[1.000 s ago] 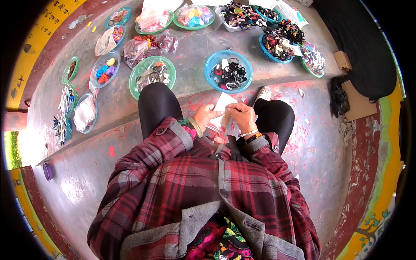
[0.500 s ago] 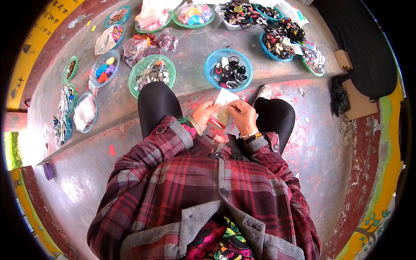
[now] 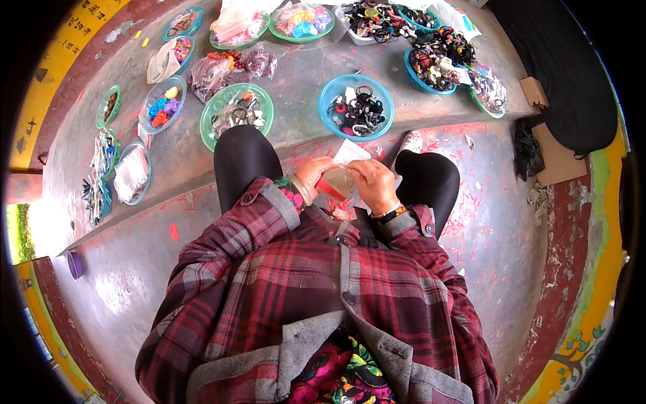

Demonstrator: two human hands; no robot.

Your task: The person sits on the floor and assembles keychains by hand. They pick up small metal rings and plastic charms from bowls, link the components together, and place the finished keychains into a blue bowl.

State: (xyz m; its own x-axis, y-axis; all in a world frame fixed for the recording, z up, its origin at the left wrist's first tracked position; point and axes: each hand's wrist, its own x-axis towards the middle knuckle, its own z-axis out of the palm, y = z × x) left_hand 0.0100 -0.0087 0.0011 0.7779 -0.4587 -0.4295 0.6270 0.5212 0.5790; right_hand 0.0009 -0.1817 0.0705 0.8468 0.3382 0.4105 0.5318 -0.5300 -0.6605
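Between my knees, a small clear plastic packet (image 3: 338,182) with a white upper part and a red strip along its lower edge is held in both hands. My left hand (image 3: 313,176) is closed on its left side. The fingers of my right hand (image 3: 375,185) are bent over its right side, close to the left fingertips. What lies inside the packet is too small to make out. Just beyond my hands, on the raised ledge, stands a blue basin (image 3: 323,121) of black hair ties. A green basin (image 3: 210,138) of small mixed pieces is by my left knee.
More basins line the ledge, including one with colourful scrunchies (image 3: 303,20) and a blue one with hair ties (image 3: 417,79). A basin of white packets (image 3: 132,174) stands at left. Red scraps (image 3: 471,209) litter the floor. Cardboard (image 3: 562,158) and a black bag (image 3: 527,149) lie at right.
The packet has tilted and turned slightly in my hands. My right fingers have moved a little left and down across its top, and my left hand has shifted slightly.
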